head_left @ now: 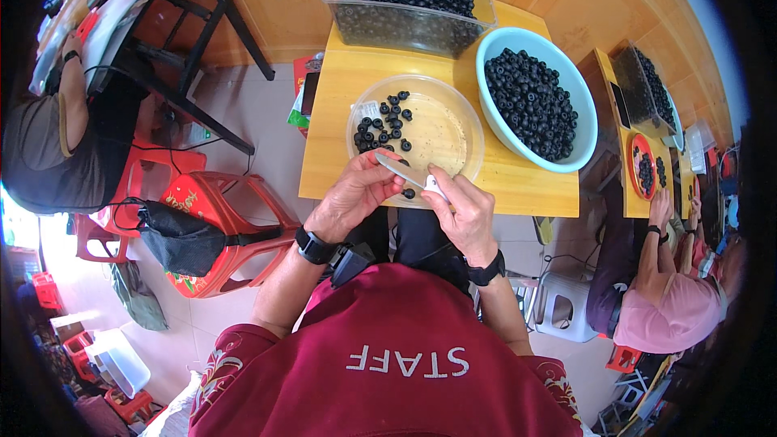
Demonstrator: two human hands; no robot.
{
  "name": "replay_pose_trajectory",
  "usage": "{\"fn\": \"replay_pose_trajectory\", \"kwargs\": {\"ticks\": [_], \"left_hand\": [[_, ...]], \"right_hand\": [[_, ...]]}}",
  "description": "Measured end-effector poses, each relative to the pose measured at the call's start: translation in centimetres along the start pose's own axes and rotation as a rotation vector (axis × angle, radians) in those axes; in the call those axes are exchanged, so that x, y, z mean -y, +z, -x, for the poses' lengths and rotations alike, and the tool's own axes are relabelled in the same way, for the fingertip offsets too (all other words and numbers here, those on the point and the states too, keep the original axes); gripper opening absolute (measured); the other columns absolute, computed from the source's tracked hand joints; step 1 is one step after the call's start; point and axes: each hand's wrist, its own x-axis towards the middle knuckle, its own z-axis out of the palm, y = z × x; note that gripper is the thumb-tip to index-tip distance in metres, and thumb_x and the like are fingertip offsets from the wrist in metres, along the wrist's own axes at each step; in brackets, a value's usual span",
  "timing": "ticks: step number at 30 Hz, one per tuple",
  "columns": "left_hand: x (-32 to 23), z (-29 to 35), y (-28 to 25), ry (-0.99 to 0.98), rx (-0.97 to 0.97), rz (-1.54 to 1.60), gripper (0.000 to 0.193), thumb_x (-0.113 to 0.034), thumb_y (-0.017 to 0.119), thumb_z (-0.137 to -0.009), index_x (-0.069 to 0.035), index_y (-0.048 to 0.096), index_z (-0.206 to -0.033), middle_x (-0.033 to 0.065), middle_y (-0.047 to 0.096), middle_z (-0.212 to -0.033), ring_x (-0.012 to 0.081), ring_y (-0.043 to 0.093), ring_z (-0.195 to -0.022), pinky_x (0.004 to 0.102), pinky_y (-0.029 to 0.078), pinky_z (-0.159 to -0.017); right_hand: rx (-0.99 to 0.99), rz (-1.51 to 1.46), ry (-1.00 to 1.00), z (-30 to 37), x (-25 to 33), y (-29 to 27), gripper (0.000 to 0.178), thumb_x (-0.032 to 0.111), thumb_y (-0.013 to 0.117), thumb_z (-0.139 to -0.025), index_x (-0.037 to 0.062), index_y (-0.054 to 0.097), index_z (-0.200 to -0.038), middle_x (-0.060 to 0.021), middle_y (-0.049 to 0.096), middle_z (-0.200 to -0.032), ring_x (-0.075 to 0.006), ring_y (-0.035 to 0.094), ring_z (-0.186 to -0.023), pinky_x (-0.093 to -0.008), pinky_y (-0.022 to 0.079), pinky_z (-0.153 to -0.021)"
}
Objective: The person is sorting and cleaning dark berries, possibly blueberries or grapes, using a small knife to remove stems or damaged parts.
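A small knife with a white handle (435, 187) is gripped in my right hand (467, 212), its blade (398, 167) pointing left over my left fingertips. My left hand (358, 191) is closed in a pinch beside the blade; what lies between its fingers is mostly hidden. One small round black part (409, 193) shows just below the blade, near the left fingers. Both hands are over the near rim of a shallow clear round tray (449, 129). In its left half lie several loose black parts (394, 116) with holes in their middles.
On the yellow table (328, 125), a clear bin (396, 28) and a light-blue basin (588, 125) are filled with similar black parts. Red stools (231, 251) and a black-legged stand (190, 73) are to the left. Co-workers sit at both sides, one in a pink top (668, 316).
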Motion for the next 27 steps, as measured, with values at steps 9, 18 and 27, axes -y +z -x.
{"fn": "replay_pose_trajectory", "kwargs": {"ticks": [9,18,27], "left_hand": [[-1.2,1.1,0.5,-0.016,0.097,0.035,0.011,-0.005,0.06,-0.093,-0.004,0.06,-0.104,0.01,0.064,-0.098,0.014,0.062,-0.079,0.025,0.052,-0.074],[-0.8,0.5,0.4,-0.028,0.024,0.046,0.03,-0.002,0.061,-0.091,-0.003,0.057,-0.12,0.0145,0.062,-0.114,0.0129,0.063,-0.086,0.0239,0.053,-0.08],[-0.6,-0.3,-1.3,0.054,-0.073,-0.102,0.019,-0.001,0.064,-0.087,-0.009,0.061,-0.104,0.0065,0.062,-0.099,0.0116,0.055,-0.082,0.0233,0.046,-0.074]], "right_hand": [[-0.02,0.108,0.204,0.3,-2.6,-0.7,0.023,0.019,0.071,-0.084,0.0052,0.07,-0.102,-0.0138,0.065,-0.073,-0.0321,0.065,-0.061,-0.0383,0.05,-0.053],[0.017,0.08,0.319,1.5,-2.0,0.0,0.023,0.021,0.071,-0.084,0.0048,0.07,-0.101,-0.0146,0.067,-0.077,-0.0325,0.067,-0.066,-0.039,0.051,-0.056],[-0.017,0.049,0.287,1.9,-1.3,0.7,0.019,0.024,0.071,-0.084,0.0082,0.069,-0.095,-0.0116,0.067,-0.074,-0.0308,0.067,-0.064,-0.0394,0.052,-0.054]]}}
